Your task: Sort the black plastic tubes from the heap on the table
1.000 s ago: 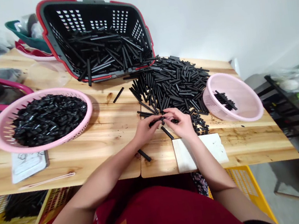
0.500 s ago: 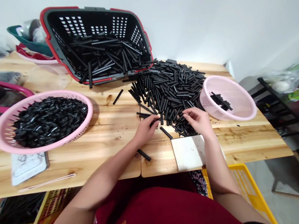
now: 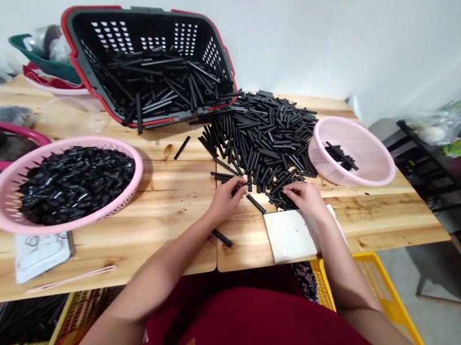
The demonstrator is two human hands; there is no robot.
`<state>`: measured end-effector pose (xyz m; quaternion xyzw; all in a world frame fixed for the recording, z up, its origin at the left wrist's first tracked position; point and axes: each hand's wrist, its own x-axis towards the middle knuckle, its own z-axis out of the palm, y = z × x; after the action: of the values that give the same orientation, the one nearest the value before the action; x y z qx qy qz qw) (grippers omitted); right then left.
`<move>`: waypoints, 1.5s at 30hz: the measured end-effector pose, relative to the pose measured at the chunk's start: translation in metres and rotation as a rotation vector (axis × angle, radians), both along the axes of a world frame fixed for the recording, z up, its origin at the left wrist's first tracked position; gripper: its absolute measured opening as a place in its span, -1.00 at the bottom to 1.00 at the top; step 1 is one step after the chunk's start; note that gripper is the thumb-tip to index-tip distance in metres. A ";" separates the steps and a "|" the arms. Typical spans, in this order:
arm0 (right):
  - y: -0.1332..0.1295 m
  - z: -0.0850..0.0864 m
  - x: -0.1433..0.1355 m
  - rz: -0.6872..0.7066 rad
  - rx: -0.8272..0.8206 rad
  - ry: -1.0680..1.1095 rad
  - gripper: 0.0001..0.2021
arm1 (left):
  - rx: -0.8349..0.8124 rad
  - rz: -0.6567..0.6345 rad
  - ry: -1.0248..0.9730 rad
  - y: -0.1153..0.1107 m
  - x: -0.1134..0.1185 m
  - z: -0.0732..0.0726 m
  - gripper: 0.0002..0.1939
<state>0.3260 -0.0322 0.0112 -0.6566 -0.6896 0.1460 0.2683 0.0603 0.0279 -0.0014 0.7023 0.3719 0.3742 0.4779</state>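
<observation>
1. L hand is grasping, as far as shows, 1 slim, black, round, plastic-looking tube btwn thumb & fingers, just over the front half of the pale, grained wooden table; most of the tube is hiding in the fingers.
2. R hand is touching a heap of tiny, short, black, plastic-looking bits w/ thumb & index close together; can't tell if it's gripping 1.
3. Step in hand, prob.: R hand is picking at the bits while L hand is holding the tube.
4. Next move is prob. calling for a light 2-finger pinch on just 1 bit, plus a steady L hand.
5. Held tube's long axis seems to be running side to side, approx. parallel to the table's front edge, 1 end pointing twd the right edge.
6. 1 loose, straight black tube is lying btwn the hands, slanting twd the front-right corner; 1 thicker, matte-black tube is lying nr the front edge, same slant.
7. A big pile of matte-black tubes is spreading twd the back edge; a flat white board is lying at the front edge.
</observation>
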 end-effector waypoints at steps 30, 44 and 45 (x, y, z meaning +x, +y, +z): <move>0.006 0.012 -0.096 0.121 0.324 0.356 -0.83 | -0.346 -0.168 -0.178 -0.004 0.001 0.008 -0.55; 0.011 0.003 -0.102 0.065 0.205 0.577 -0.82 | -0.070 -0.132 -0.087 -0.002 -0.001 0.004 -0.65; 0.011 0.002 -0.102 0.051 0.176 0.621 -0.78 | -0.047 -0.134 -0.085 -0.002 -0.001 0.004 -0.65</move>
<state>0.2240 -0.0210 0.0127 -0.5374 -0.6010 0.2861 0.5178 0.0595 0.0262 0.0023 0.6977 0.3123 0.3620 0.5335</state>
